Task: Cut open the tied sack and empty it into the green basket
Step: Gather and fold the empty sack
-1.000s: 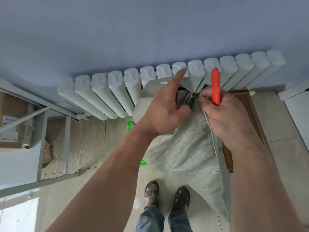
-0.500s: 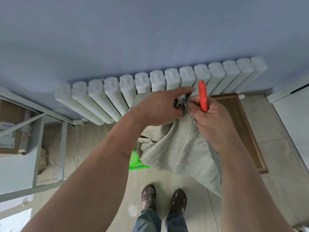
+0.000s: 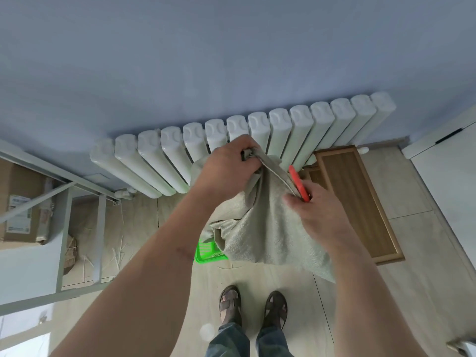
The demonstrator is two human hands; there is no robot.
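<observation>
Sandalled feet (image 3: pixel 253 306) planted on pale floor, person facing wall. Green basket (image 3: pixel 207 252) just ahead of toes, mostly hidden under sack, likely placed to catch contents. Sack (image 3: pixel 268 228) held up over basket. Right hand (image 3: pixel 318 211) curled round red cutter (image 3: pixel 298 182), also touching cloth, blade end not visible. Left hand (image 3: pixel 228 167) grips bunched neck, probably to keep it taut. Beyond: wooden panel (image 3: pixel 360 202) on floor, white radiator (image 3: pixel 180 153) against wall.

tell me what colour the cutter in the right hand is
Red-orange; the cutter shows in the head view, the only one, held by the right hand.
</observation>
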